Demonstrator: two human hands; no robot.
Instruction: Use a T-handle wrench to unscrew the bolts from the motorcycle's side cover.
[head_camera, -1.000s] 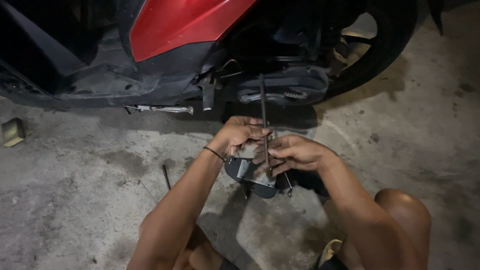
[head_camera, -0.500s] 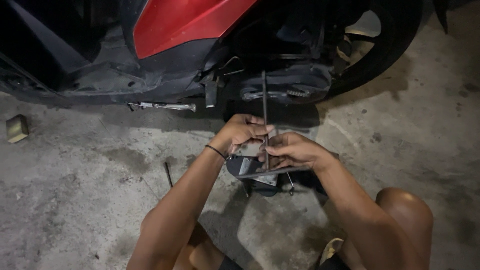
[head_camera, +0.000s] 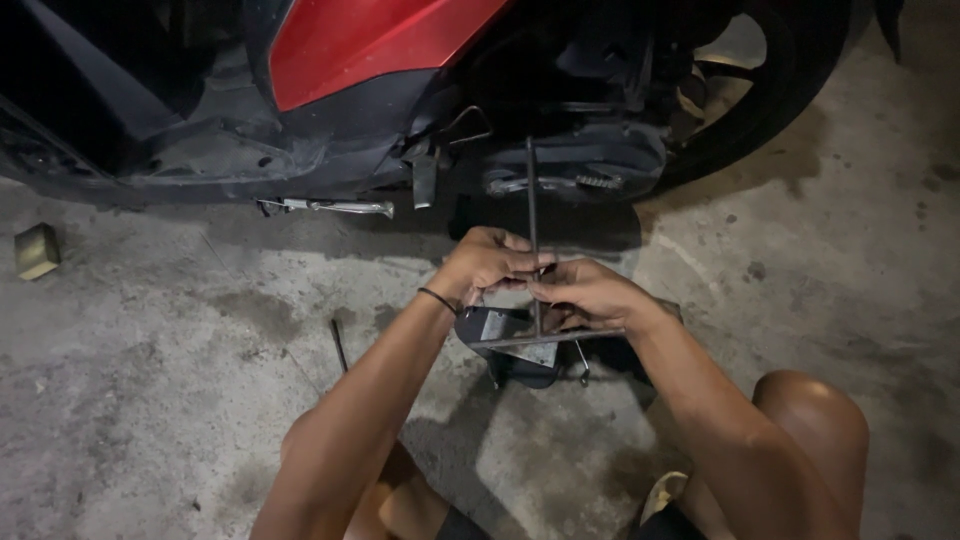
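Head view is looking down at a concrete floor (head_camera: 150, 420) beside a scooter (head_camera: 380, 60) with a red side panel. Going from the left, a small tan block (head_camera: 37, 250) is lying on the floor near the edge of the picture, well apart from the hands. Further right, a thin dark rod (head_camera: 340, 345) is lying on the floor just beside the person's left forearm.

At the middle, the left hand (head_camera: 485, 262), with a dark band at the wrist, is curling its fingers closed around the upright shaft of a T-handle wrench (head_camera: 533, 230). The right hand (head_camera: 585, 293) is touching the left and is closing its fingers on the same shaft just below, so both grips are holding the wrench tight between them. The wrench shaft is standing nearly upright in the picture, rising above the hands toward the scooter's engine casing (head_camera: 580, 165), while its crossbar is lying level just under the hands.

Beneath the hands and the crossbar, a dark plastic cover part (head_camera: 505, 350) with a pale metal plate is resting on the floor, partly hidden by the fingers.

To the right, the scooter's rear tyre (head_camera: 790, 80) is standing on the floor, and the person's bent right knee (head_camera: 810, 420) is showing low in the picture.
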